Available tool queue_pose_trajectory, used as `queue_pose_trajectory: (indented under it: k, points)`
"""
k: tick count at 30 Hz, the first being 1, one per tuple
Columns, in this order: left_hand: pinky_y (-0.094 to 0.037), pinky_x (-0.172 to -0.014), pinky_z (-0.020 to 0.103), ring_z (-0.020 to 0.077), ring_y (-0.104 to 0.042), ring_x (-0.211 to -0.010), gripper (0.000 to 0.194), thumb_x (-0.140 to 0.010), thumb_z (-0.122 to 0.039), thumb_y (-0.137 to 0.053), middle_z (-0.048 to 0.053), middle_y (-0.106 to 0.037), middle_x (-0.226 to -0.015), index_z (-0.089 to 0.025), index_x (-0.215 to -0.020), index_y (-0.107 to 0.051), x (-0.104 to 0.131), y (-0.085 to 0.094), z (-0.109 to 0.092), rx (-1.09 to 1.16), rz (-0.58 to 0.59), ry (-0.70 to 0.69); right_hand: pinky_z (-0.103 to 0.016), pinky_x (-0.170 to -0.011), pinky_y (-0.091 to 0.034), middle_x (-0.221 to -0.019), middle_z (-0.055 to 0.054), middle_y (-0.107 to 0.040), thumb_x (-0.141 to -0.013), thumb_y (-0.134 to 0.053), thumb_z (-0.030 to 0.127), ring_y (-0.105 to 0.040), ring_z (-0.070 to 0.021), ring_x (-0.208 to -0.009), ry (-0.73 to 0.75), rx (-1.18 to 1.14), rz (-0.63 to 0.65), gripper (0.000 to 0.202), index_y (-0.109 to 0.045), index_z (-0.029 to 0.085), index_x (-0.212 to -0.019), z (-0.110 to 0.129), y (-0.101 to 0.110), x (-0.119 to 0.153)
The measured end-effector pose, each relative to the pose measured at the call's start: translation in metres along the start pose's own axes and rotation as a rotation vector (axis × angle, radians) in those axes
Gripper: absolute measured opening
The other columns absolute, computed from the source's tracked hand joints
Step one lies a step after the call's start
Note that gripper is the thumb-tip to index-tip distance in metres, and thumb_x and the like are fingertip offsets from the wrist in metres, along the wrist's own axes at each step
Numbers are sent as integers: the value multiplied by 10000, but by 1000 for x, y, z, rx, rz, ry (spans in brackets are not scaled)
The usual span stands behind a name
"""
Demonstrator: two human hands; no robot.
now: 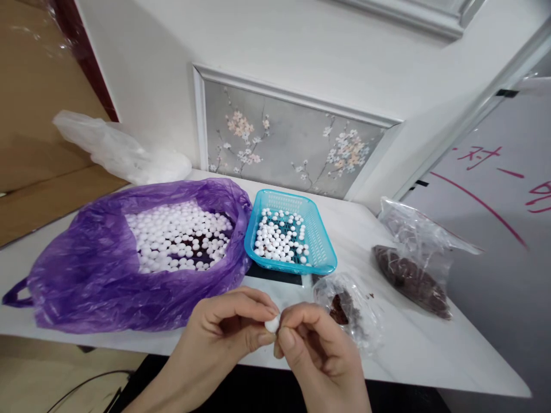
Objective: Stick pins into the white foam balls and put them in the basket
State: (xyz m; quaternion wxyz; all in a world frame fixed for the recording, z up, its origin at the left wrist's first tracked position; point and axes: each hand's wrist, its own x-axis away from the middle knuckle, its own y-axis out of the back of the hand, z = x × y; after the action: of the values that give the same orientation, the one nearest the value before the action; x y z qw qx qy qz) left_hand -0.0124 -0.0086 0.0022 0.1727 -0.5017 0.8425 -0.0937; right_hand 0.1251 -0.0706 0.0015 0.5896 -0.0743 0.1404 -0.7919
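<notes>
Between the thumb and forefinger of my left hand (232,327) is a small white ball (272,324). My right hand (316,350) is closed in a pinch right against the ball's right side; what its fingertips hold, if anything, is hidden. Beyond them stands a blue plastic basket (325,248) with many similar white balls inside. To the left, an opened purple plastic bag (86,275) holds a large heap of white balls with dark brown bits among them. Just right of my right hand lies a clear plastic bag (365,321) with dark brown crumbly material in it.
A second clear bag (413,275) of dark brown material lies at the right of the white table (469,361). A white plastic bag (124,152) sits at the back left, near cardboard (47,115). Behind are a wall with a framed flower panel (284,140) and a whiteboard (486,201).
</notes>
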Motion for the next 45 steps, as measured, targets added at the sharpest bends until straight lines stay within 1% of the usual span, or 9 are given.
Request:
queue_pose_trajectory:
  k: [6, 14, 18, 22, 27, 30, 34, 40, 45]
  points:
    - [-614, -588, 216, 126, -709, -617, 311, -715, -1, -768, -6, -749, -809, -296, -783, -838, -2, -2, 0, 12, 23, 2, -222, -619, -454, -714, 17, -632, -817, -780, 374, -580, -96, -628, -129, -160, 151, 216, -656, 198, -833, -10, 10, -8]
    - [-618, -571, 219, 136, -712, -582, 329, -673, 21, -779, 3, -765, -761, -295, -739, -842, -1, -2, 4, -50, 7, -4, -245, -667, -450, -762, 9, -622, -810, -800, 316, -577, -103, -691, -221, -325, 294, 228, -627, 175, -858, -13, 16, -14]
    - [-610, -572, 206, 128, -704, -568, 322, -667, 24, -783, 7, -767, -749, -286, -731, -843, -2, -3, 3, -50, 9, -14, -242, -662, -445, -763, 6, -620, -815, -797, 303, -576, -102, -692, -226, -328, 299, 223, -625, 169, -859, -12, 16, -15]
    - [-605, -573, 215, 122, -699, -555, 291, -694, -7, -782, 1, -764, -764, -287, -747, -841, -2, -5, 4, 19, 19, 15, -240, -656, -456, -759, 11, -609, -816, -796, 300, -567, -100, -688, -219, -346, 306, 213, -631, 176, -866, -14, 17, -15]
    - [-594, -583, 188, 126, -712, -612, 313, -682, 17, -775, -2, -775, -776, -284, -737, -840, -3, -6, 3, 2, 9, -2, -234, -667, -486, -802, 5, -612, -849, -754, 395, -572, -90, -684, -186, -403, 334, 239, -672, 185, -929, -15, 19, -14]
    - [-599, -587, 203, 120, -703, -585, 327, -688, 18, -764, -11, -768, -779, -296, -743, -839, -4, -7, 2, -9, 8, -2, -232, -674, -489, -798, 14, -612, -891, -721, 325, -577, -80, -681, -199, -407, 332, 151, -672, 187, -928, -16, 19, -16]
    - [-593, -548, 209, 106, -676, -532, 342, -684, 4, -761, -23, -761, -778, -322, -752, -838, -4, -9, 4, -10, 7, 7, -235, -668, -494, -806, 19, -616, -889, -727, 272, -569, -75, -678, -212, -452, 331, 115, -663, 184, -924, -22, 18, -17]
    - [-599, -604, 207, 173, -723, -695, 349, -633, 33, -764, 18, -774, -739, -300, -700, -839, -1, -12, 4, -170, -79, -8, -240, -654, -499, -763, 19, -622, -828, -787, 316, -556, -92, -672, -231, -460, 281, 191, -654, 189, -879, -22, 17, -13]
    - [-588, -531, 215, 176, -711, -641, 347, -625, 17, -757, 22, -769, -729, -314, -688, -839, 1, -15, 1, -145, -86, -8, -214, -611, -455, -756, 23, -604, -829, -784, 322, -549, -86, -645, -239, -444, 291, 197, -636, 193, -850, -18, 16, -12]
